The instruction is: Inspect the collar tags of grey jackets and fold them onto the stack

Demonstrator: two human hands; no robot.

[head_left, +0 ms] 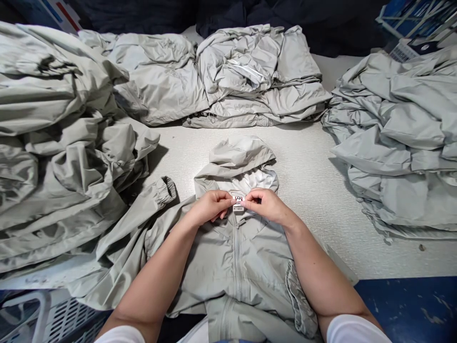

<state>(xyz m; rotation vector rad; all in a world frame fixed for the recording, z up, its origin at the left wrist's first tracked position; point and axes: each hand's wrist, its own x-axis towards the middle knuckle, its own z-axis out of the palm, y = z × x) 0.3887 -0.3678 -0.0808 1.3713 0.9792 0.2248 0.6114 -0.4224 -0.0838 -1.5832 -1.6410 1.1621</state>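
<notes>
A light grey hooded jacket [217, 257] lies front up before me, its hood [239, 152] pointing away and its front zipper [237, 267] running down the middle. At the inside of the neck sits a small white label [238, 202] with dark and red print. My left hand [213, 206] pinches the label's left edge between thumb and fingertips. From the other side, my right hand [266, 204] pinches its right edge. One sleeve [143, 224] stretches out to the left, ending in a gathered elastic cuff.
Heaped grey garments stand to the left [71, 152], at the back [250, 76] and to the right [407, 143] on the white table [303, 157]. A plastic basket [67, 317] is below at lower left. Blue wire-like racking [416, 21] shows at the back right.
</notes>
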